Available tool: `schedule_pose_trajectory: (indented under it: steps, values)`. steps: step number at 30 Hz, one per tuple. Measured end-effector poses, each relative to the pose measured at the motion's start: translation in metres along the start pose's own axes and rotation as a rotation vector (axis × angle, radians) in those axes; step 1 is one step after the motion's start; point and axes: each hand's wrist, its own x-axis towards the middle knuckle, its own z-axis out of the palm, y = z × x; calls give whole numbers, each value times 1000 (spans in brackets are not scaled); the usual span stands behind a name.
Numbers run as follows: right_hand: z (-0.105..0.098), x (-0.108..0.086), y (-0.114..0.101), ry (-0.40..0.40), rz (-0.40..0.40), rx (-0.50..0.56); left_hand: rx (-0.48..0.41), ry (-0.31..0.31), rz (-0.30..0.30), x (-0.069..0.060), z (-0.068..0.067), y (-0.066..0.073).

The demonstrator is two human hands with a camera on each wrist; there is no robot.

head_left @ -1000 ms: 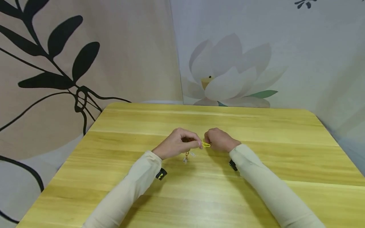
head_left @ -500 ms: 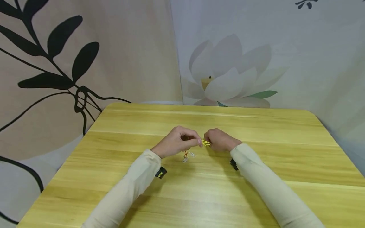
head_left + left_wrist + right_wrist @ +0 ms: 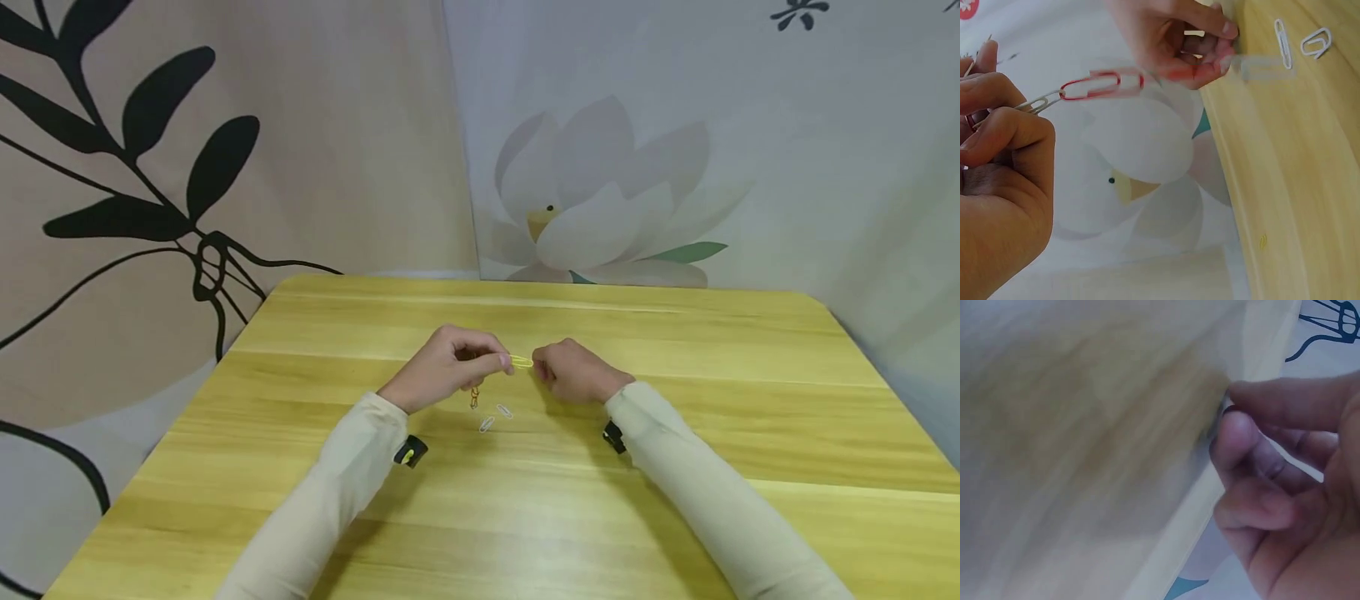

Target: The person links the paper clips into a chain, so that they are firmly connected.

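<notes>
My left hand point(image 3: 453, 367) pinches a chain of linked paper clips; an orange section point(image 3: 474, 397) dangles beneath it. Between both hands spans a yellow-looking paper clip point(image 3: 521, 362), its right end at the fingers of my right hand point(image 3: 576, 372). The left wrist view shows a white paper clip point(image 3: 1040, 104) at my left fingers, linked to a blurred red paper clip point(image 3: 1091, 86). There, a pale blurred clip point(image 3: 1263, 65) appears at my right fingertips. In the right wrist view, thumb and finger pinch a thin, dark-looking thing point(image 3: 1219, 419), mostly hidden.
Two loose white paper clips, one nearer point(image 3: 487, 424) and one farther point(image 3: 505, 410), lie on the wooden table point(image 3: 675, 483) below my hands. A tiny yellow clip-like thing point(image 3: 1263, 242) shows on the wood. Behind the table hangs a printed backdrop point(image 3: 360, 167).
My left hand has moved left and slightly up, carrying the chain away from the loose white clips. The right hand stays nearly in place. The yellow clip has shifted left with the left hand.
</notes>
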Motion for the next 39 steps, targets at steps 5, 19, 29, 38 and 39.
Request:
schedule_pose_trajectory:
  steps: [5,19,29,38,39]
  values:
    - [0,-4,-14,-10,-62,93,-1,-7,7,0,-2,1]
    - [21,-1,-55,-58,-71,-44,3,-22,-4,-2,3,-3]
    - [25,1,-62,-177,2,-55,26,-32,-24,-2,4,-5]
    - [24,1,-65,-143,-14,-59,35,-37,12,0,3,-4]
    - [23,0,-65,-151,-9,-46,34,-39,10,0,3,-5]
